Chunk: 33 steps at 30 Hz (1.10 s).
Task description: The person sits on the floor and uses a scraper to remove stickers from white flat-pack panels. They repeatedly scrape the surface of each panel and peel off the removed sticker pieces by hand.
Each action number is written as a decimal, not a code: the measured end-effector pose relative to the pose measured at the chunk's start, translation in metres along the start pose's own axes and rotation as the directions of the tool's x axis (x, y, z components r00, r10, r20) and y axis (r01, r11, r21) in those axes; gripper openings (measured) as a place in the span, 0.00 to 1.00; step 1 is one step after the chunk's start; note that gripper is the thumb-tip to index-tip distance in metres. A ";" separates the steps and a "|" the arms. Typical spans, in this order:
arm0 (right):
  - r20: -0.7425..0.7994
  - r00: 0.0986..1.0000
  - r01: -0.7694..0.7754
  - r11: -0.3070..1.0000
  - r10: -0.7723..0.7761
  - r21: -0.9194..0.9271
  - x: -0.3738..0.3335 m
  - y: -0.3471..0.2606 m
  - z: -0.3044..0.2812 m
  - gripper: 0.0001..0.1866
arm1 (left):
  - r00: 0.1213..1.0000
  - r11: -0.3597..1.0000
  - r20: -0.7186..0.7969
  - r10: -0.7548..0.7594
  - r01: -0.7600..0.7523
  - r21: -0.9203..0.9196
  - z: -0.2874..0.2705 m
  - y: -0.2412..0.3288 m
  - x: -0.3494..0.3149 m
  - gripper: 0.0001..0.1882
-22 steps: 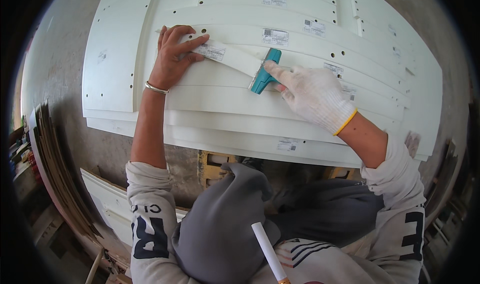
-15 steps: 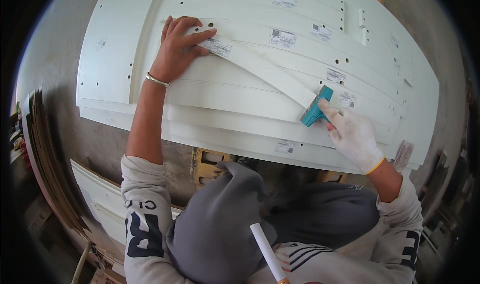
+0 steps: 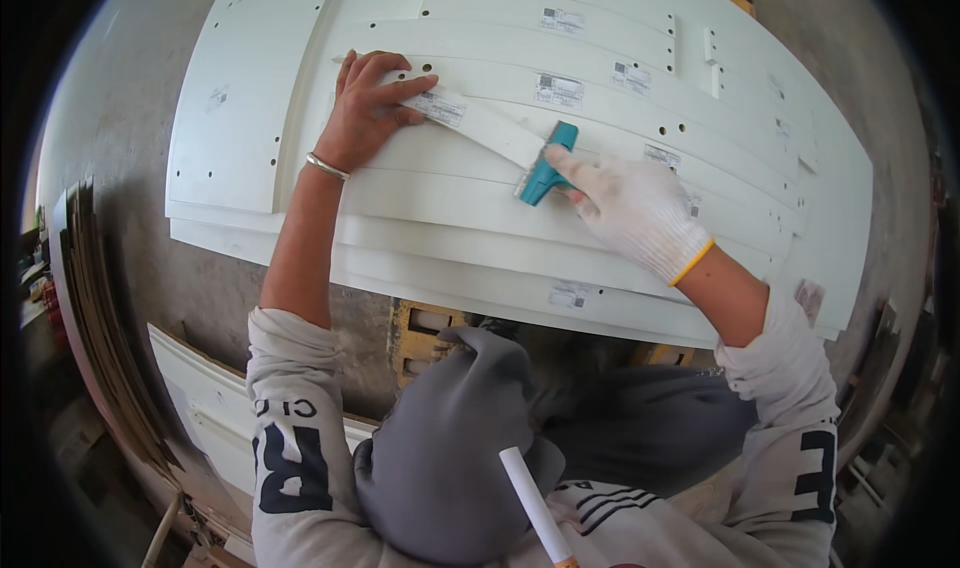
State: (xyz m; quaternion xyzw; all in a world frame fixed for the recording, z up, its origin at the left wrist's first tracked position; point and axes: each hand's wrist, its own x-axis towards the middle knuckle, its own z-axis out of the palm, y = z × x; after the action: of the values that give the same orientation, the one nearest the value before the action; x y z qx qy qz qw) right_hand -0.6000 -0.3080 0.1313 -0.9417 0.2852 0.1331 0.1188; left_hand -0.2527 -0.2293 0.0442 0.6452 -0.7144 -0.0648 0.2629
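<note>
A narrow white board strip (image 3: 495,140) lies slantwise on a stack of white panels (image 3: 400,198). My bare left hand (image 3: 372,106), with a silver bangle at the wrist, grips its upper left end beside a printed label. In a white knit glove with a yellow cuff, my right hand (image 3: 635,203) holds a teal scraper (image 3: 550,163) by its handle. The scraper's wide head crosses the strip around its middle, near the label. My right hand and the tool cover the strip's lower right end.
Several panels in the stack have drilled holes and paper labels (image 3: 558,91). Yellow metal parts (image 3: 415,328) show beneath the stack's near edge. Boards (image 3: 95,308) lean at the left, and a white panel (image 3: 205,398) stands by my left arm. A cigarette (image 3: 535,498) juts up at the bottom.
My right hand has drawn the scraper up and left along the strip, from its lower right end toward my left hand. The left hand keeps its hold on the strip.
</note>
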 end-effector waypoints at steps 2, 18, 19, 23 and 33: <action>0.064 0.997 -0.025 0.997 0.029 -0.074 -0.033 0.015 0.002 0.27 | 1.000 1.000 -0.019 0.016 -0.016 0.017 0.002 0.001 0.000 0.28; -0.115 0.841 -0.342 0.684 0.529 0.644 -0.096 0.045 -0.017 0.36 | 0.911 0.946 0.334 0.241 -0.297 0.127 0.009 0.112 0.032 0.44; -0.107 0.808 -0.342 0.609 0.580 0.716 -0.115 0.047 -0.020 0.37 | 0.887 0.939 0.392 0.246 -0.318 0.130 0.020 0.118 0.035 0.43; -0.113 0.676 -0.256 0.375 0.729 0.891 -0.183 0.031 -0.035 0.37 | 0.845 0.931 0.415 0.336 -0.366 -0.009 0.032 0.121 0.046 0.30; -0.432 0.270 0.290 0.356 0.860 0.889 -0.259 0.018 -0.027 0.35 | 0.957 0.987 -0.258 0.132 -0.104 0.120 -0.059 0.161 0.045 0.27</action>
State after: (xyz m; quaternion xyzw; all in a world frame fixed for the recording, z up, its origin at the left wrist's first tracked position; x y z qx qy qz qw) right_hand -0.8129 -0.1992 0.2362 -0.5170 0.5293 -0.5628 0.3686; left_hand -0.3696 -0.2320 0.1771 0.6173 -0.7125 0.0755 0.3250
